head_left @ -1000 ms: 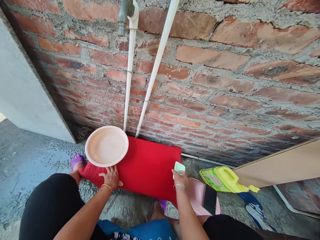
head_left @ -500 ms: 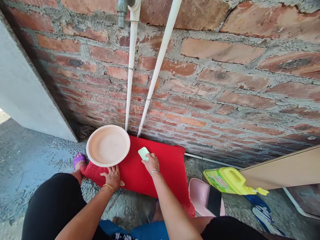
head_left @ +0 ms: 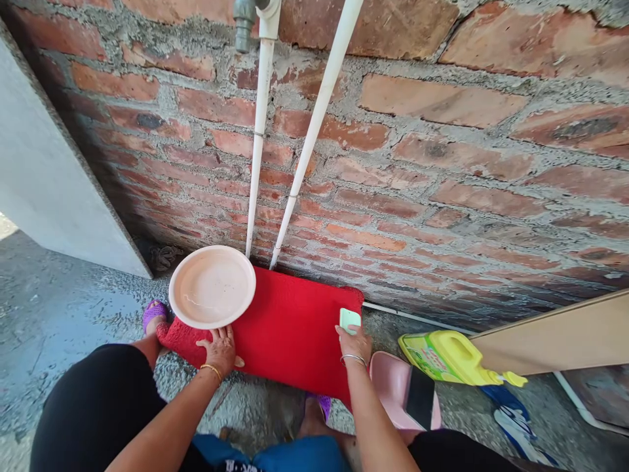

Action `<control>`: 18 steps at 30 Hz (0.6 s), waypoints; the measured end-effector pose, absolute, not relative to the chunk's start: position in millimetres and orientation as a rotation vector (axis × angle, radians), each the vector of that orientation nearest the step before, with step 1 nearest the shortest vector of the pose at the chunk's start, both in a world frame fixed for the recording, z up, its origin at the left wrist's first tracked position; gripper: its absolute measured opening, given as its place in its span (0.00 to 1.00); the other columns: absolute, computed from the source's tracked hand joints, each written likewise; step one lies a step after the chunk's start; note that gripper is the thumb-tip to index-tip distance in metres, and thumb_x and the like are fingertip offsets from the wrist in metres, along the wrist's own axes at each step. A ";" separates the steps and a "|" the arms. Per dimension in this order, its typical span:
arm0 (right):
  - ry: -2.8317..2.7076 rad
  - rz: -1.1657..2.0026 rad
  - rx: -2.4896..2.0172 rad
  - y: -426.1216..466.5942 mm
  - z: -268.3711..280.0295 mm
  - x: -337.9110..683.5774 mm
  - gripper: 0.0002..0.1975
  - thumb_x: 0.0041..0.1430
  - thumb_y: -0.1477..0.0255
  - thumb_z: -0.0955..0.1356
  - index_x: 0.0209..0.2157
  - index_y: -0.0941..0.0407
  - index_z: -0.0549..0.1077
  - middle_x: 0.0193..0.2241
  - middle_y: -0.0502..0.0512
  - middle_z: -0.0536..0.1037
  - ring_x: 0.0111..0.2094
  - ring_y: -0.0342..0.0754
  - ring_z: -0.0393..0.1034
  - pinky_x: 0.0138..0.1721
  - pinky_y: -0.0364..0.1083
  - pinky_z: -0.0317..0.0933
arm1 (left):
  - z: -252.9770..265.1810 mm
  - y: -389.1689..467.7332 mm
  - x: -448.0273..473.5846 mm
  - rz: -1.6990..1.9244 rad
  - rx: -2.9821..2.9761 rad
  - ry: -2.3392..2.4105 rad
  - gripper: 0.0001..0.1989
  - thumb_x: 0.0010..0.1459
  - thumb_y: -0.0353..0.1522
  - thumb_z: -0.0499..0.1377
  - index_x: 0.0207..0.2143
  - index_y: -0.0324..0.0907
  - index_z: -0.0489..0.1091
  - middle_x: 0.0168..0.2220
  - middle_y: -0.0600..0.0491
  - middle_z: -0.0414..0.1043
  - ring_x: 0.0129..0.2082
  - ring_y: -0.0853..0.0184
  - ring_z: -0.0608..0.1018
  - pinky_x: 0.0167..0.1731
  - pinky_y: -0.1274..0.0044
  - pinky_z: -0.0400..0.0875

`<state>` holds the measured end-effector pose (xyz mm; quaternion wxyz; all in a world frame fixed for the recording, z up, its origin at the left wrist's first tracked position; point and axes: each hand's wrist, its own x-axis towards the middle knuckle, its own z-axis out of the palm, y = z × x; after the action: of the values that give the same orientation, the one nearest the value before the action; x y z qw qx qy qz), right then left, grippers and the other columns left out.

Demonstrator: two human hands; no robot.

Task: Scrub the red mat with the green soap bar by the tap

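A red mat [head_left: 295,328] with a shaggy underside showing at its edges lies spread before me. My left hand [head_left: 221,351] rests flat on its near left part, fingers spread, just below the rim of a pale pink basin [head_left: 213,288]. The basin sits on the mat's left end with a little water in it. Near the mat's right edge my right hand [head_left: 354,344] grips a pale green block with rounded corners [head_left: 350,319], flat against the red surface. Its underside is hidden, so I cannot tell whether it is a brush or soap.
A brick wall [head_left: 442,164] with two white pipes [head_left: 309,151] and a tap [head_left: 243,26] rises behind. On the right are a pink dustpan [head_left: 388,387], a yellow jug [head_left: 452,357], blue slippers [head_left: 521,419] and a tan board [head_left: 555,334]. A grey slab [head_left: 63,170] leans at left.
My right hand has slid the pale green block to the right across the mat, from near the middle to the right edge. My left hand stays in place.
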<state>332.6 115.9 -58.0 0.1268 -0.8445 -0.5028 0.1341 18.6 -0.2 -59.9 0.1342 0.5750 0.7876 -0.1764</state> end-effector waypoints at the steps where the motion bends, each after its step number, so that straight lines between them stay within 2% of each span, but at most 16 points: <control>1: -1.496 0.413 -2.435 117.7 -60.1 317.3 0.19 0.52 0.60 0.69 0.42 0.58 0.71 0.39 0.58 0.70 0.37 0.50 0.67 0.40 0.50 0.62 | -60.1 0.0 18.5 -0.517 1.662 2.280 0.53 0.36 0.49 0.66 0.62 0.39 0.52 0.59 0.29 0.54 0.58 0.36 0.55 0.40 0.43 0.61; 5: -1.879 0.522 -2.092 121.2 -69.0 230.5 0.16 0.47 0.64 0.71 0.39 0.52 0.73 0.37 0.53 0.68 0.39 0.48 0.65 0.42 0.44 0.58 | -60.5 0.6 17.9 -0.520 1.682 2.276 0.53 0.37 0.49 0.66 0.62 0.40 0.50 0.59 0.31 0.54 0.58 0.36 0.55 0.39 0.43 0.62; 10: -2.243 0.639 -1.824 124.2 -66.3 152.1 0.15 0.44 0.66 0.73 0.37 0.49 0.73 0.37 0.50 0.67 0.38 0.46 0.64 0.41 0.43 0.55 | -60.0 1.0 17.8 -0.528 1.697 2.274 0.53 0.36 0.49 0.66 0.63 0.41 0.50 0.59 0.30 0.56 0.57 0.35 0.56 0.38 0.42 0.62; 13: -2.255 0.641 -1.886 133.9 -64.2 166.1 0.15 0.43 0.66 0.73 0.37 0.49 0.73 0.37 0.50 0.66 0.37 0.46 0.63 0.39 0.44 0.55 | -59.0 1.4 18.4 -0.530 1.694 2.282 0.53 0.36 0.48 0.66 0.62 0.41 0.51 0.59 0.30 0.55 0.57 0.35 0.56 0.38 0.42 0.62; 18: -1.937 0.573 -2.190 147.3 -70.1 265.1 0.15 0.48 0.62 0.71 0.39 0.51 0.72 0.36 0.52 0.68 0.35 0.45 0.65 0.38 0.44 0.59 | -56.1 1.9 19.3 -0.526 1.675 2.277 0.52 0.36 0.48 0.66 0.62 0.39 0.52 0.59 0.30 0.55 0.57 0.37 0.57 0.39 0.44 0.63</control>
<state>265.1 147.3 -70.1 0.0810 -0.7328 -0.6479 0.1917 19.3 1.9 -56.1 0.1330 0.5774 0.7849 -0.1812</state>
